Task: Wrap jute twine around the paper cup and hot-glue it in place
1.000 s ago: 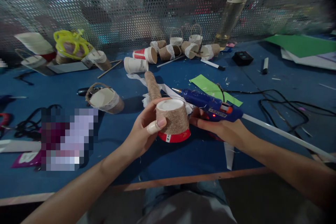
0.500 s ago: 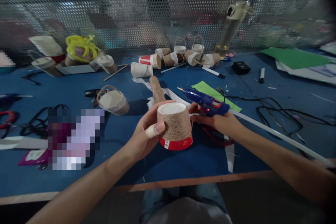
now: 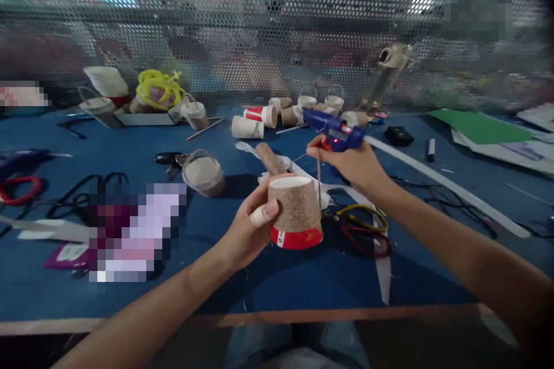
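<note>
My left hand [image 3: 255,216] is wrapped round a paper cup [image 3: 296,207], whose wall is covered with brown twine down to a red band at the lower end. From the cup's right side a strand of twine [image 3: 319,176] rises to my right hand [image 3: 346,161]. That hand is closed round a blue glue gun [image 3: 335,130] with a small red light and a long white glue stick [image 3: 445,184] out of its back. The strand runs up to its fingertips. Behind the cup a twine roll [image 3: 270,159] lies by white lace.
Scissors [image 3: 367,247] with red and yellow handles lie right of the cup. A small basket [image 3: 203,176] stands to the left. Cups, more small baskets and a bottle [image 3: 383,83] line the mesh panel. Green paper [image 3: 476,125] lies at the right.
My right hand has lifted up and away from the cup with the glue gun, drawing the twine strand up. The scissors' handles now show. The whole view has shifted slightly.
</note>
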The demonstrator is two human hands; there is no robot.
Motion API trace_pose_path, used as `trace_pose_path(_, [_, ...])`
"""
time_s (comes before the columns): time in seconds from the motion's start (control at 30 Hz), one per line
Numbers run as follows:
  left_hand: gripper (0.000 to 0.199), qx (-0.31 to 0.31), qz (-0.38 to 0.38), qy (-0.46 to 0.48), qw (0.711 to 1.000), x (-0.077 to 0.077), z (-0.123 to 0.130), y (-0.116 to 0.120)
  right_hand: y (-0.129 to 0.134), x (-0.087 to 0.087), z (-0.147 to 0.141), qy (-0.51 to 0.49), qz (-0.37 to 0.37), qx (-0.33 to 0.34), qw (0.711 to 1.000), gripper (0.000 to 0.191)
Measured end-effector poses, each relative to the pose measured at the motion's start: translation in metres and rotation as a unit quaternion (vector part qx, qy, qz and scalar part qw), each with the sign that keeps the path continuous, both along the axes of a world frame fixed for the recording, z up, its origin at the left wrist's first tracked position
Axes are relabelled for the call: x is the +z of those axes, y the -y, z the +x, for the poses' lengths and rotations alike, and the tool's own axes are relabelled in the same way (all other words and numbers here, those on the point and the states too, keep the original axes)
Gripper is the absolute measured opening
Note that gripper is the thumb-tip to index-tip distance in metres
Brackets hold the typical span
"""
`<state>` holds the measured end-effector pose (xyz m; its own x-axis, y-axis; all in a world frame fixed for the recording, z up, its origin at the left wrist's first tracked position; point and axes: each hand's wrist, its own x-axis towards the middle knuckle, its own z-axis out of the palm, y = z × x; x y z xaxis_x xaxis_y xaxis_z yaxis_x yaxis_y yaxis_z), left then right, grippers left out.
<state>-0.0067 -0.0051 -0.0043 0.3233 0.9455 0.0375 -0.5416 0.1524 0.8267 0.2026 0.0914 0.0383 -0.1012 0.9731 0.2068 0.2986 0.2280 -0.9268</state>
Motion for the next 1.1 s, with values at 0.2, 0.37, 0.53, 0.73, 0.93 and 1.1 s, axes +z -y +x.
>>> trace_pose_path(0.2, [0.048, 0.036, -0.034, -0.003, 0.999, 0.001, 0.000, -0.005, 0.025, 0.056, 0.003, -0.100, 0.194, -0.003, 0.976, 0.022])
trace_pose_path(0.37, [0.049, 0.026, -0.022, 0.010, 0.999, 0.001, -0.003, -0.008, 0.073, 0.072, 0.019, -0.015, 0.226, 0.006, 0.974, 0.028])
trace_pose_path(0.53, [0.042, -0.010, -0.032, 0.052, 0.998, 0.002, -0.004, -0.010, 0.102, 0.041, 0.050, 0.070, 0.079, -0.044, 0.993, 0.022])
trace_pose_path(0.73, [0.041, 0.007, -0.104, 0.064, 0.992, 0.010, 0.000, -0.008, 0.103, -0.003, 0.071, 0.034, -0.078, -0.005, 0.996, 0.022])
trace_pose_path(0.93, [0.043, 0.030, -0.121, 0.030, 0.992, 0.007, -0.001, -0.006, 0.097, -0.005, 0.076, 0.033, -0.106, -0.013, 0.994, 0.039])
trace_pose_path(1.1, [0.048, 0.067, -0.107, 0.005, 0.992, 0.005, -0.002, -0.006, 0.098, 0.002, 0.065, 0.129, 0.017, -0.023, 0.991, 0.026])
